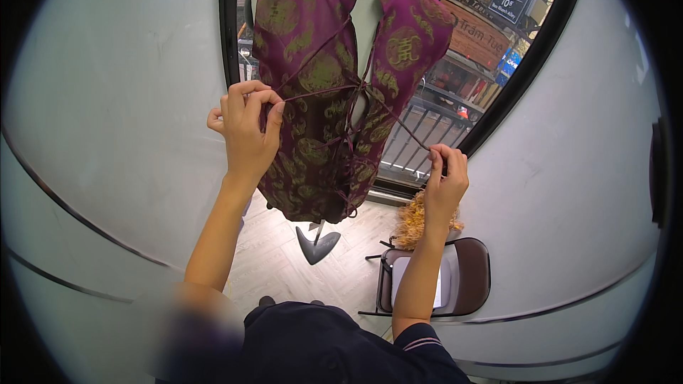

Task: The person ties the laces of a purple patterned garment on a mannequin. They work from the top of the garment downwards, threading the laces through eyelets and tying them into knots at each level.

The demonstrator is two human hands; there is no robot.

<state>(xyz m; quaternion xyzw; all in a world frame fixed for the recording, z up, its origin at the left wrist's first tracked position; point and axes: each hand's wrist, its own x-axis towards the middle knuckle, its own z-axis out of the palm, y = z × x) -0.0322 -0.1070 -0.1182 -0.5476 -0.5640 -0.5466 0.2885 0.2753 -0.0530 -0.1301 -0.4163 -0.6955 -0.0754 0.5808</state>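
Note:
A sleeveless purple brocade garment [323, 72] with a gold-green pattern hangs on a mannequin [365, 16], its front parted. Thin purple cord [320, 92] laces across the opening and crosses at a knot-like gathering [362, 84] at chest height. On the left, my left hand [248, 117] pinches one length of cord between thumb and fingertips, close to the fabric. My right hand [448, 170] pinches another length, drawn down and out to the right past the garment's edge. Both lengths look taut. Lower down, more cord loops [349, 170] hang along the opening.
Behind the mannequin is a black-framed window [475, 122] onto a street with signs bearing writing. The mannequin's dark base [317, 245] stands on the pale wood-look floor [267, 266]. At the right are a brown folding chair [472, 277] with papers on it and a bundle of dried straw-like stems [411, 221].

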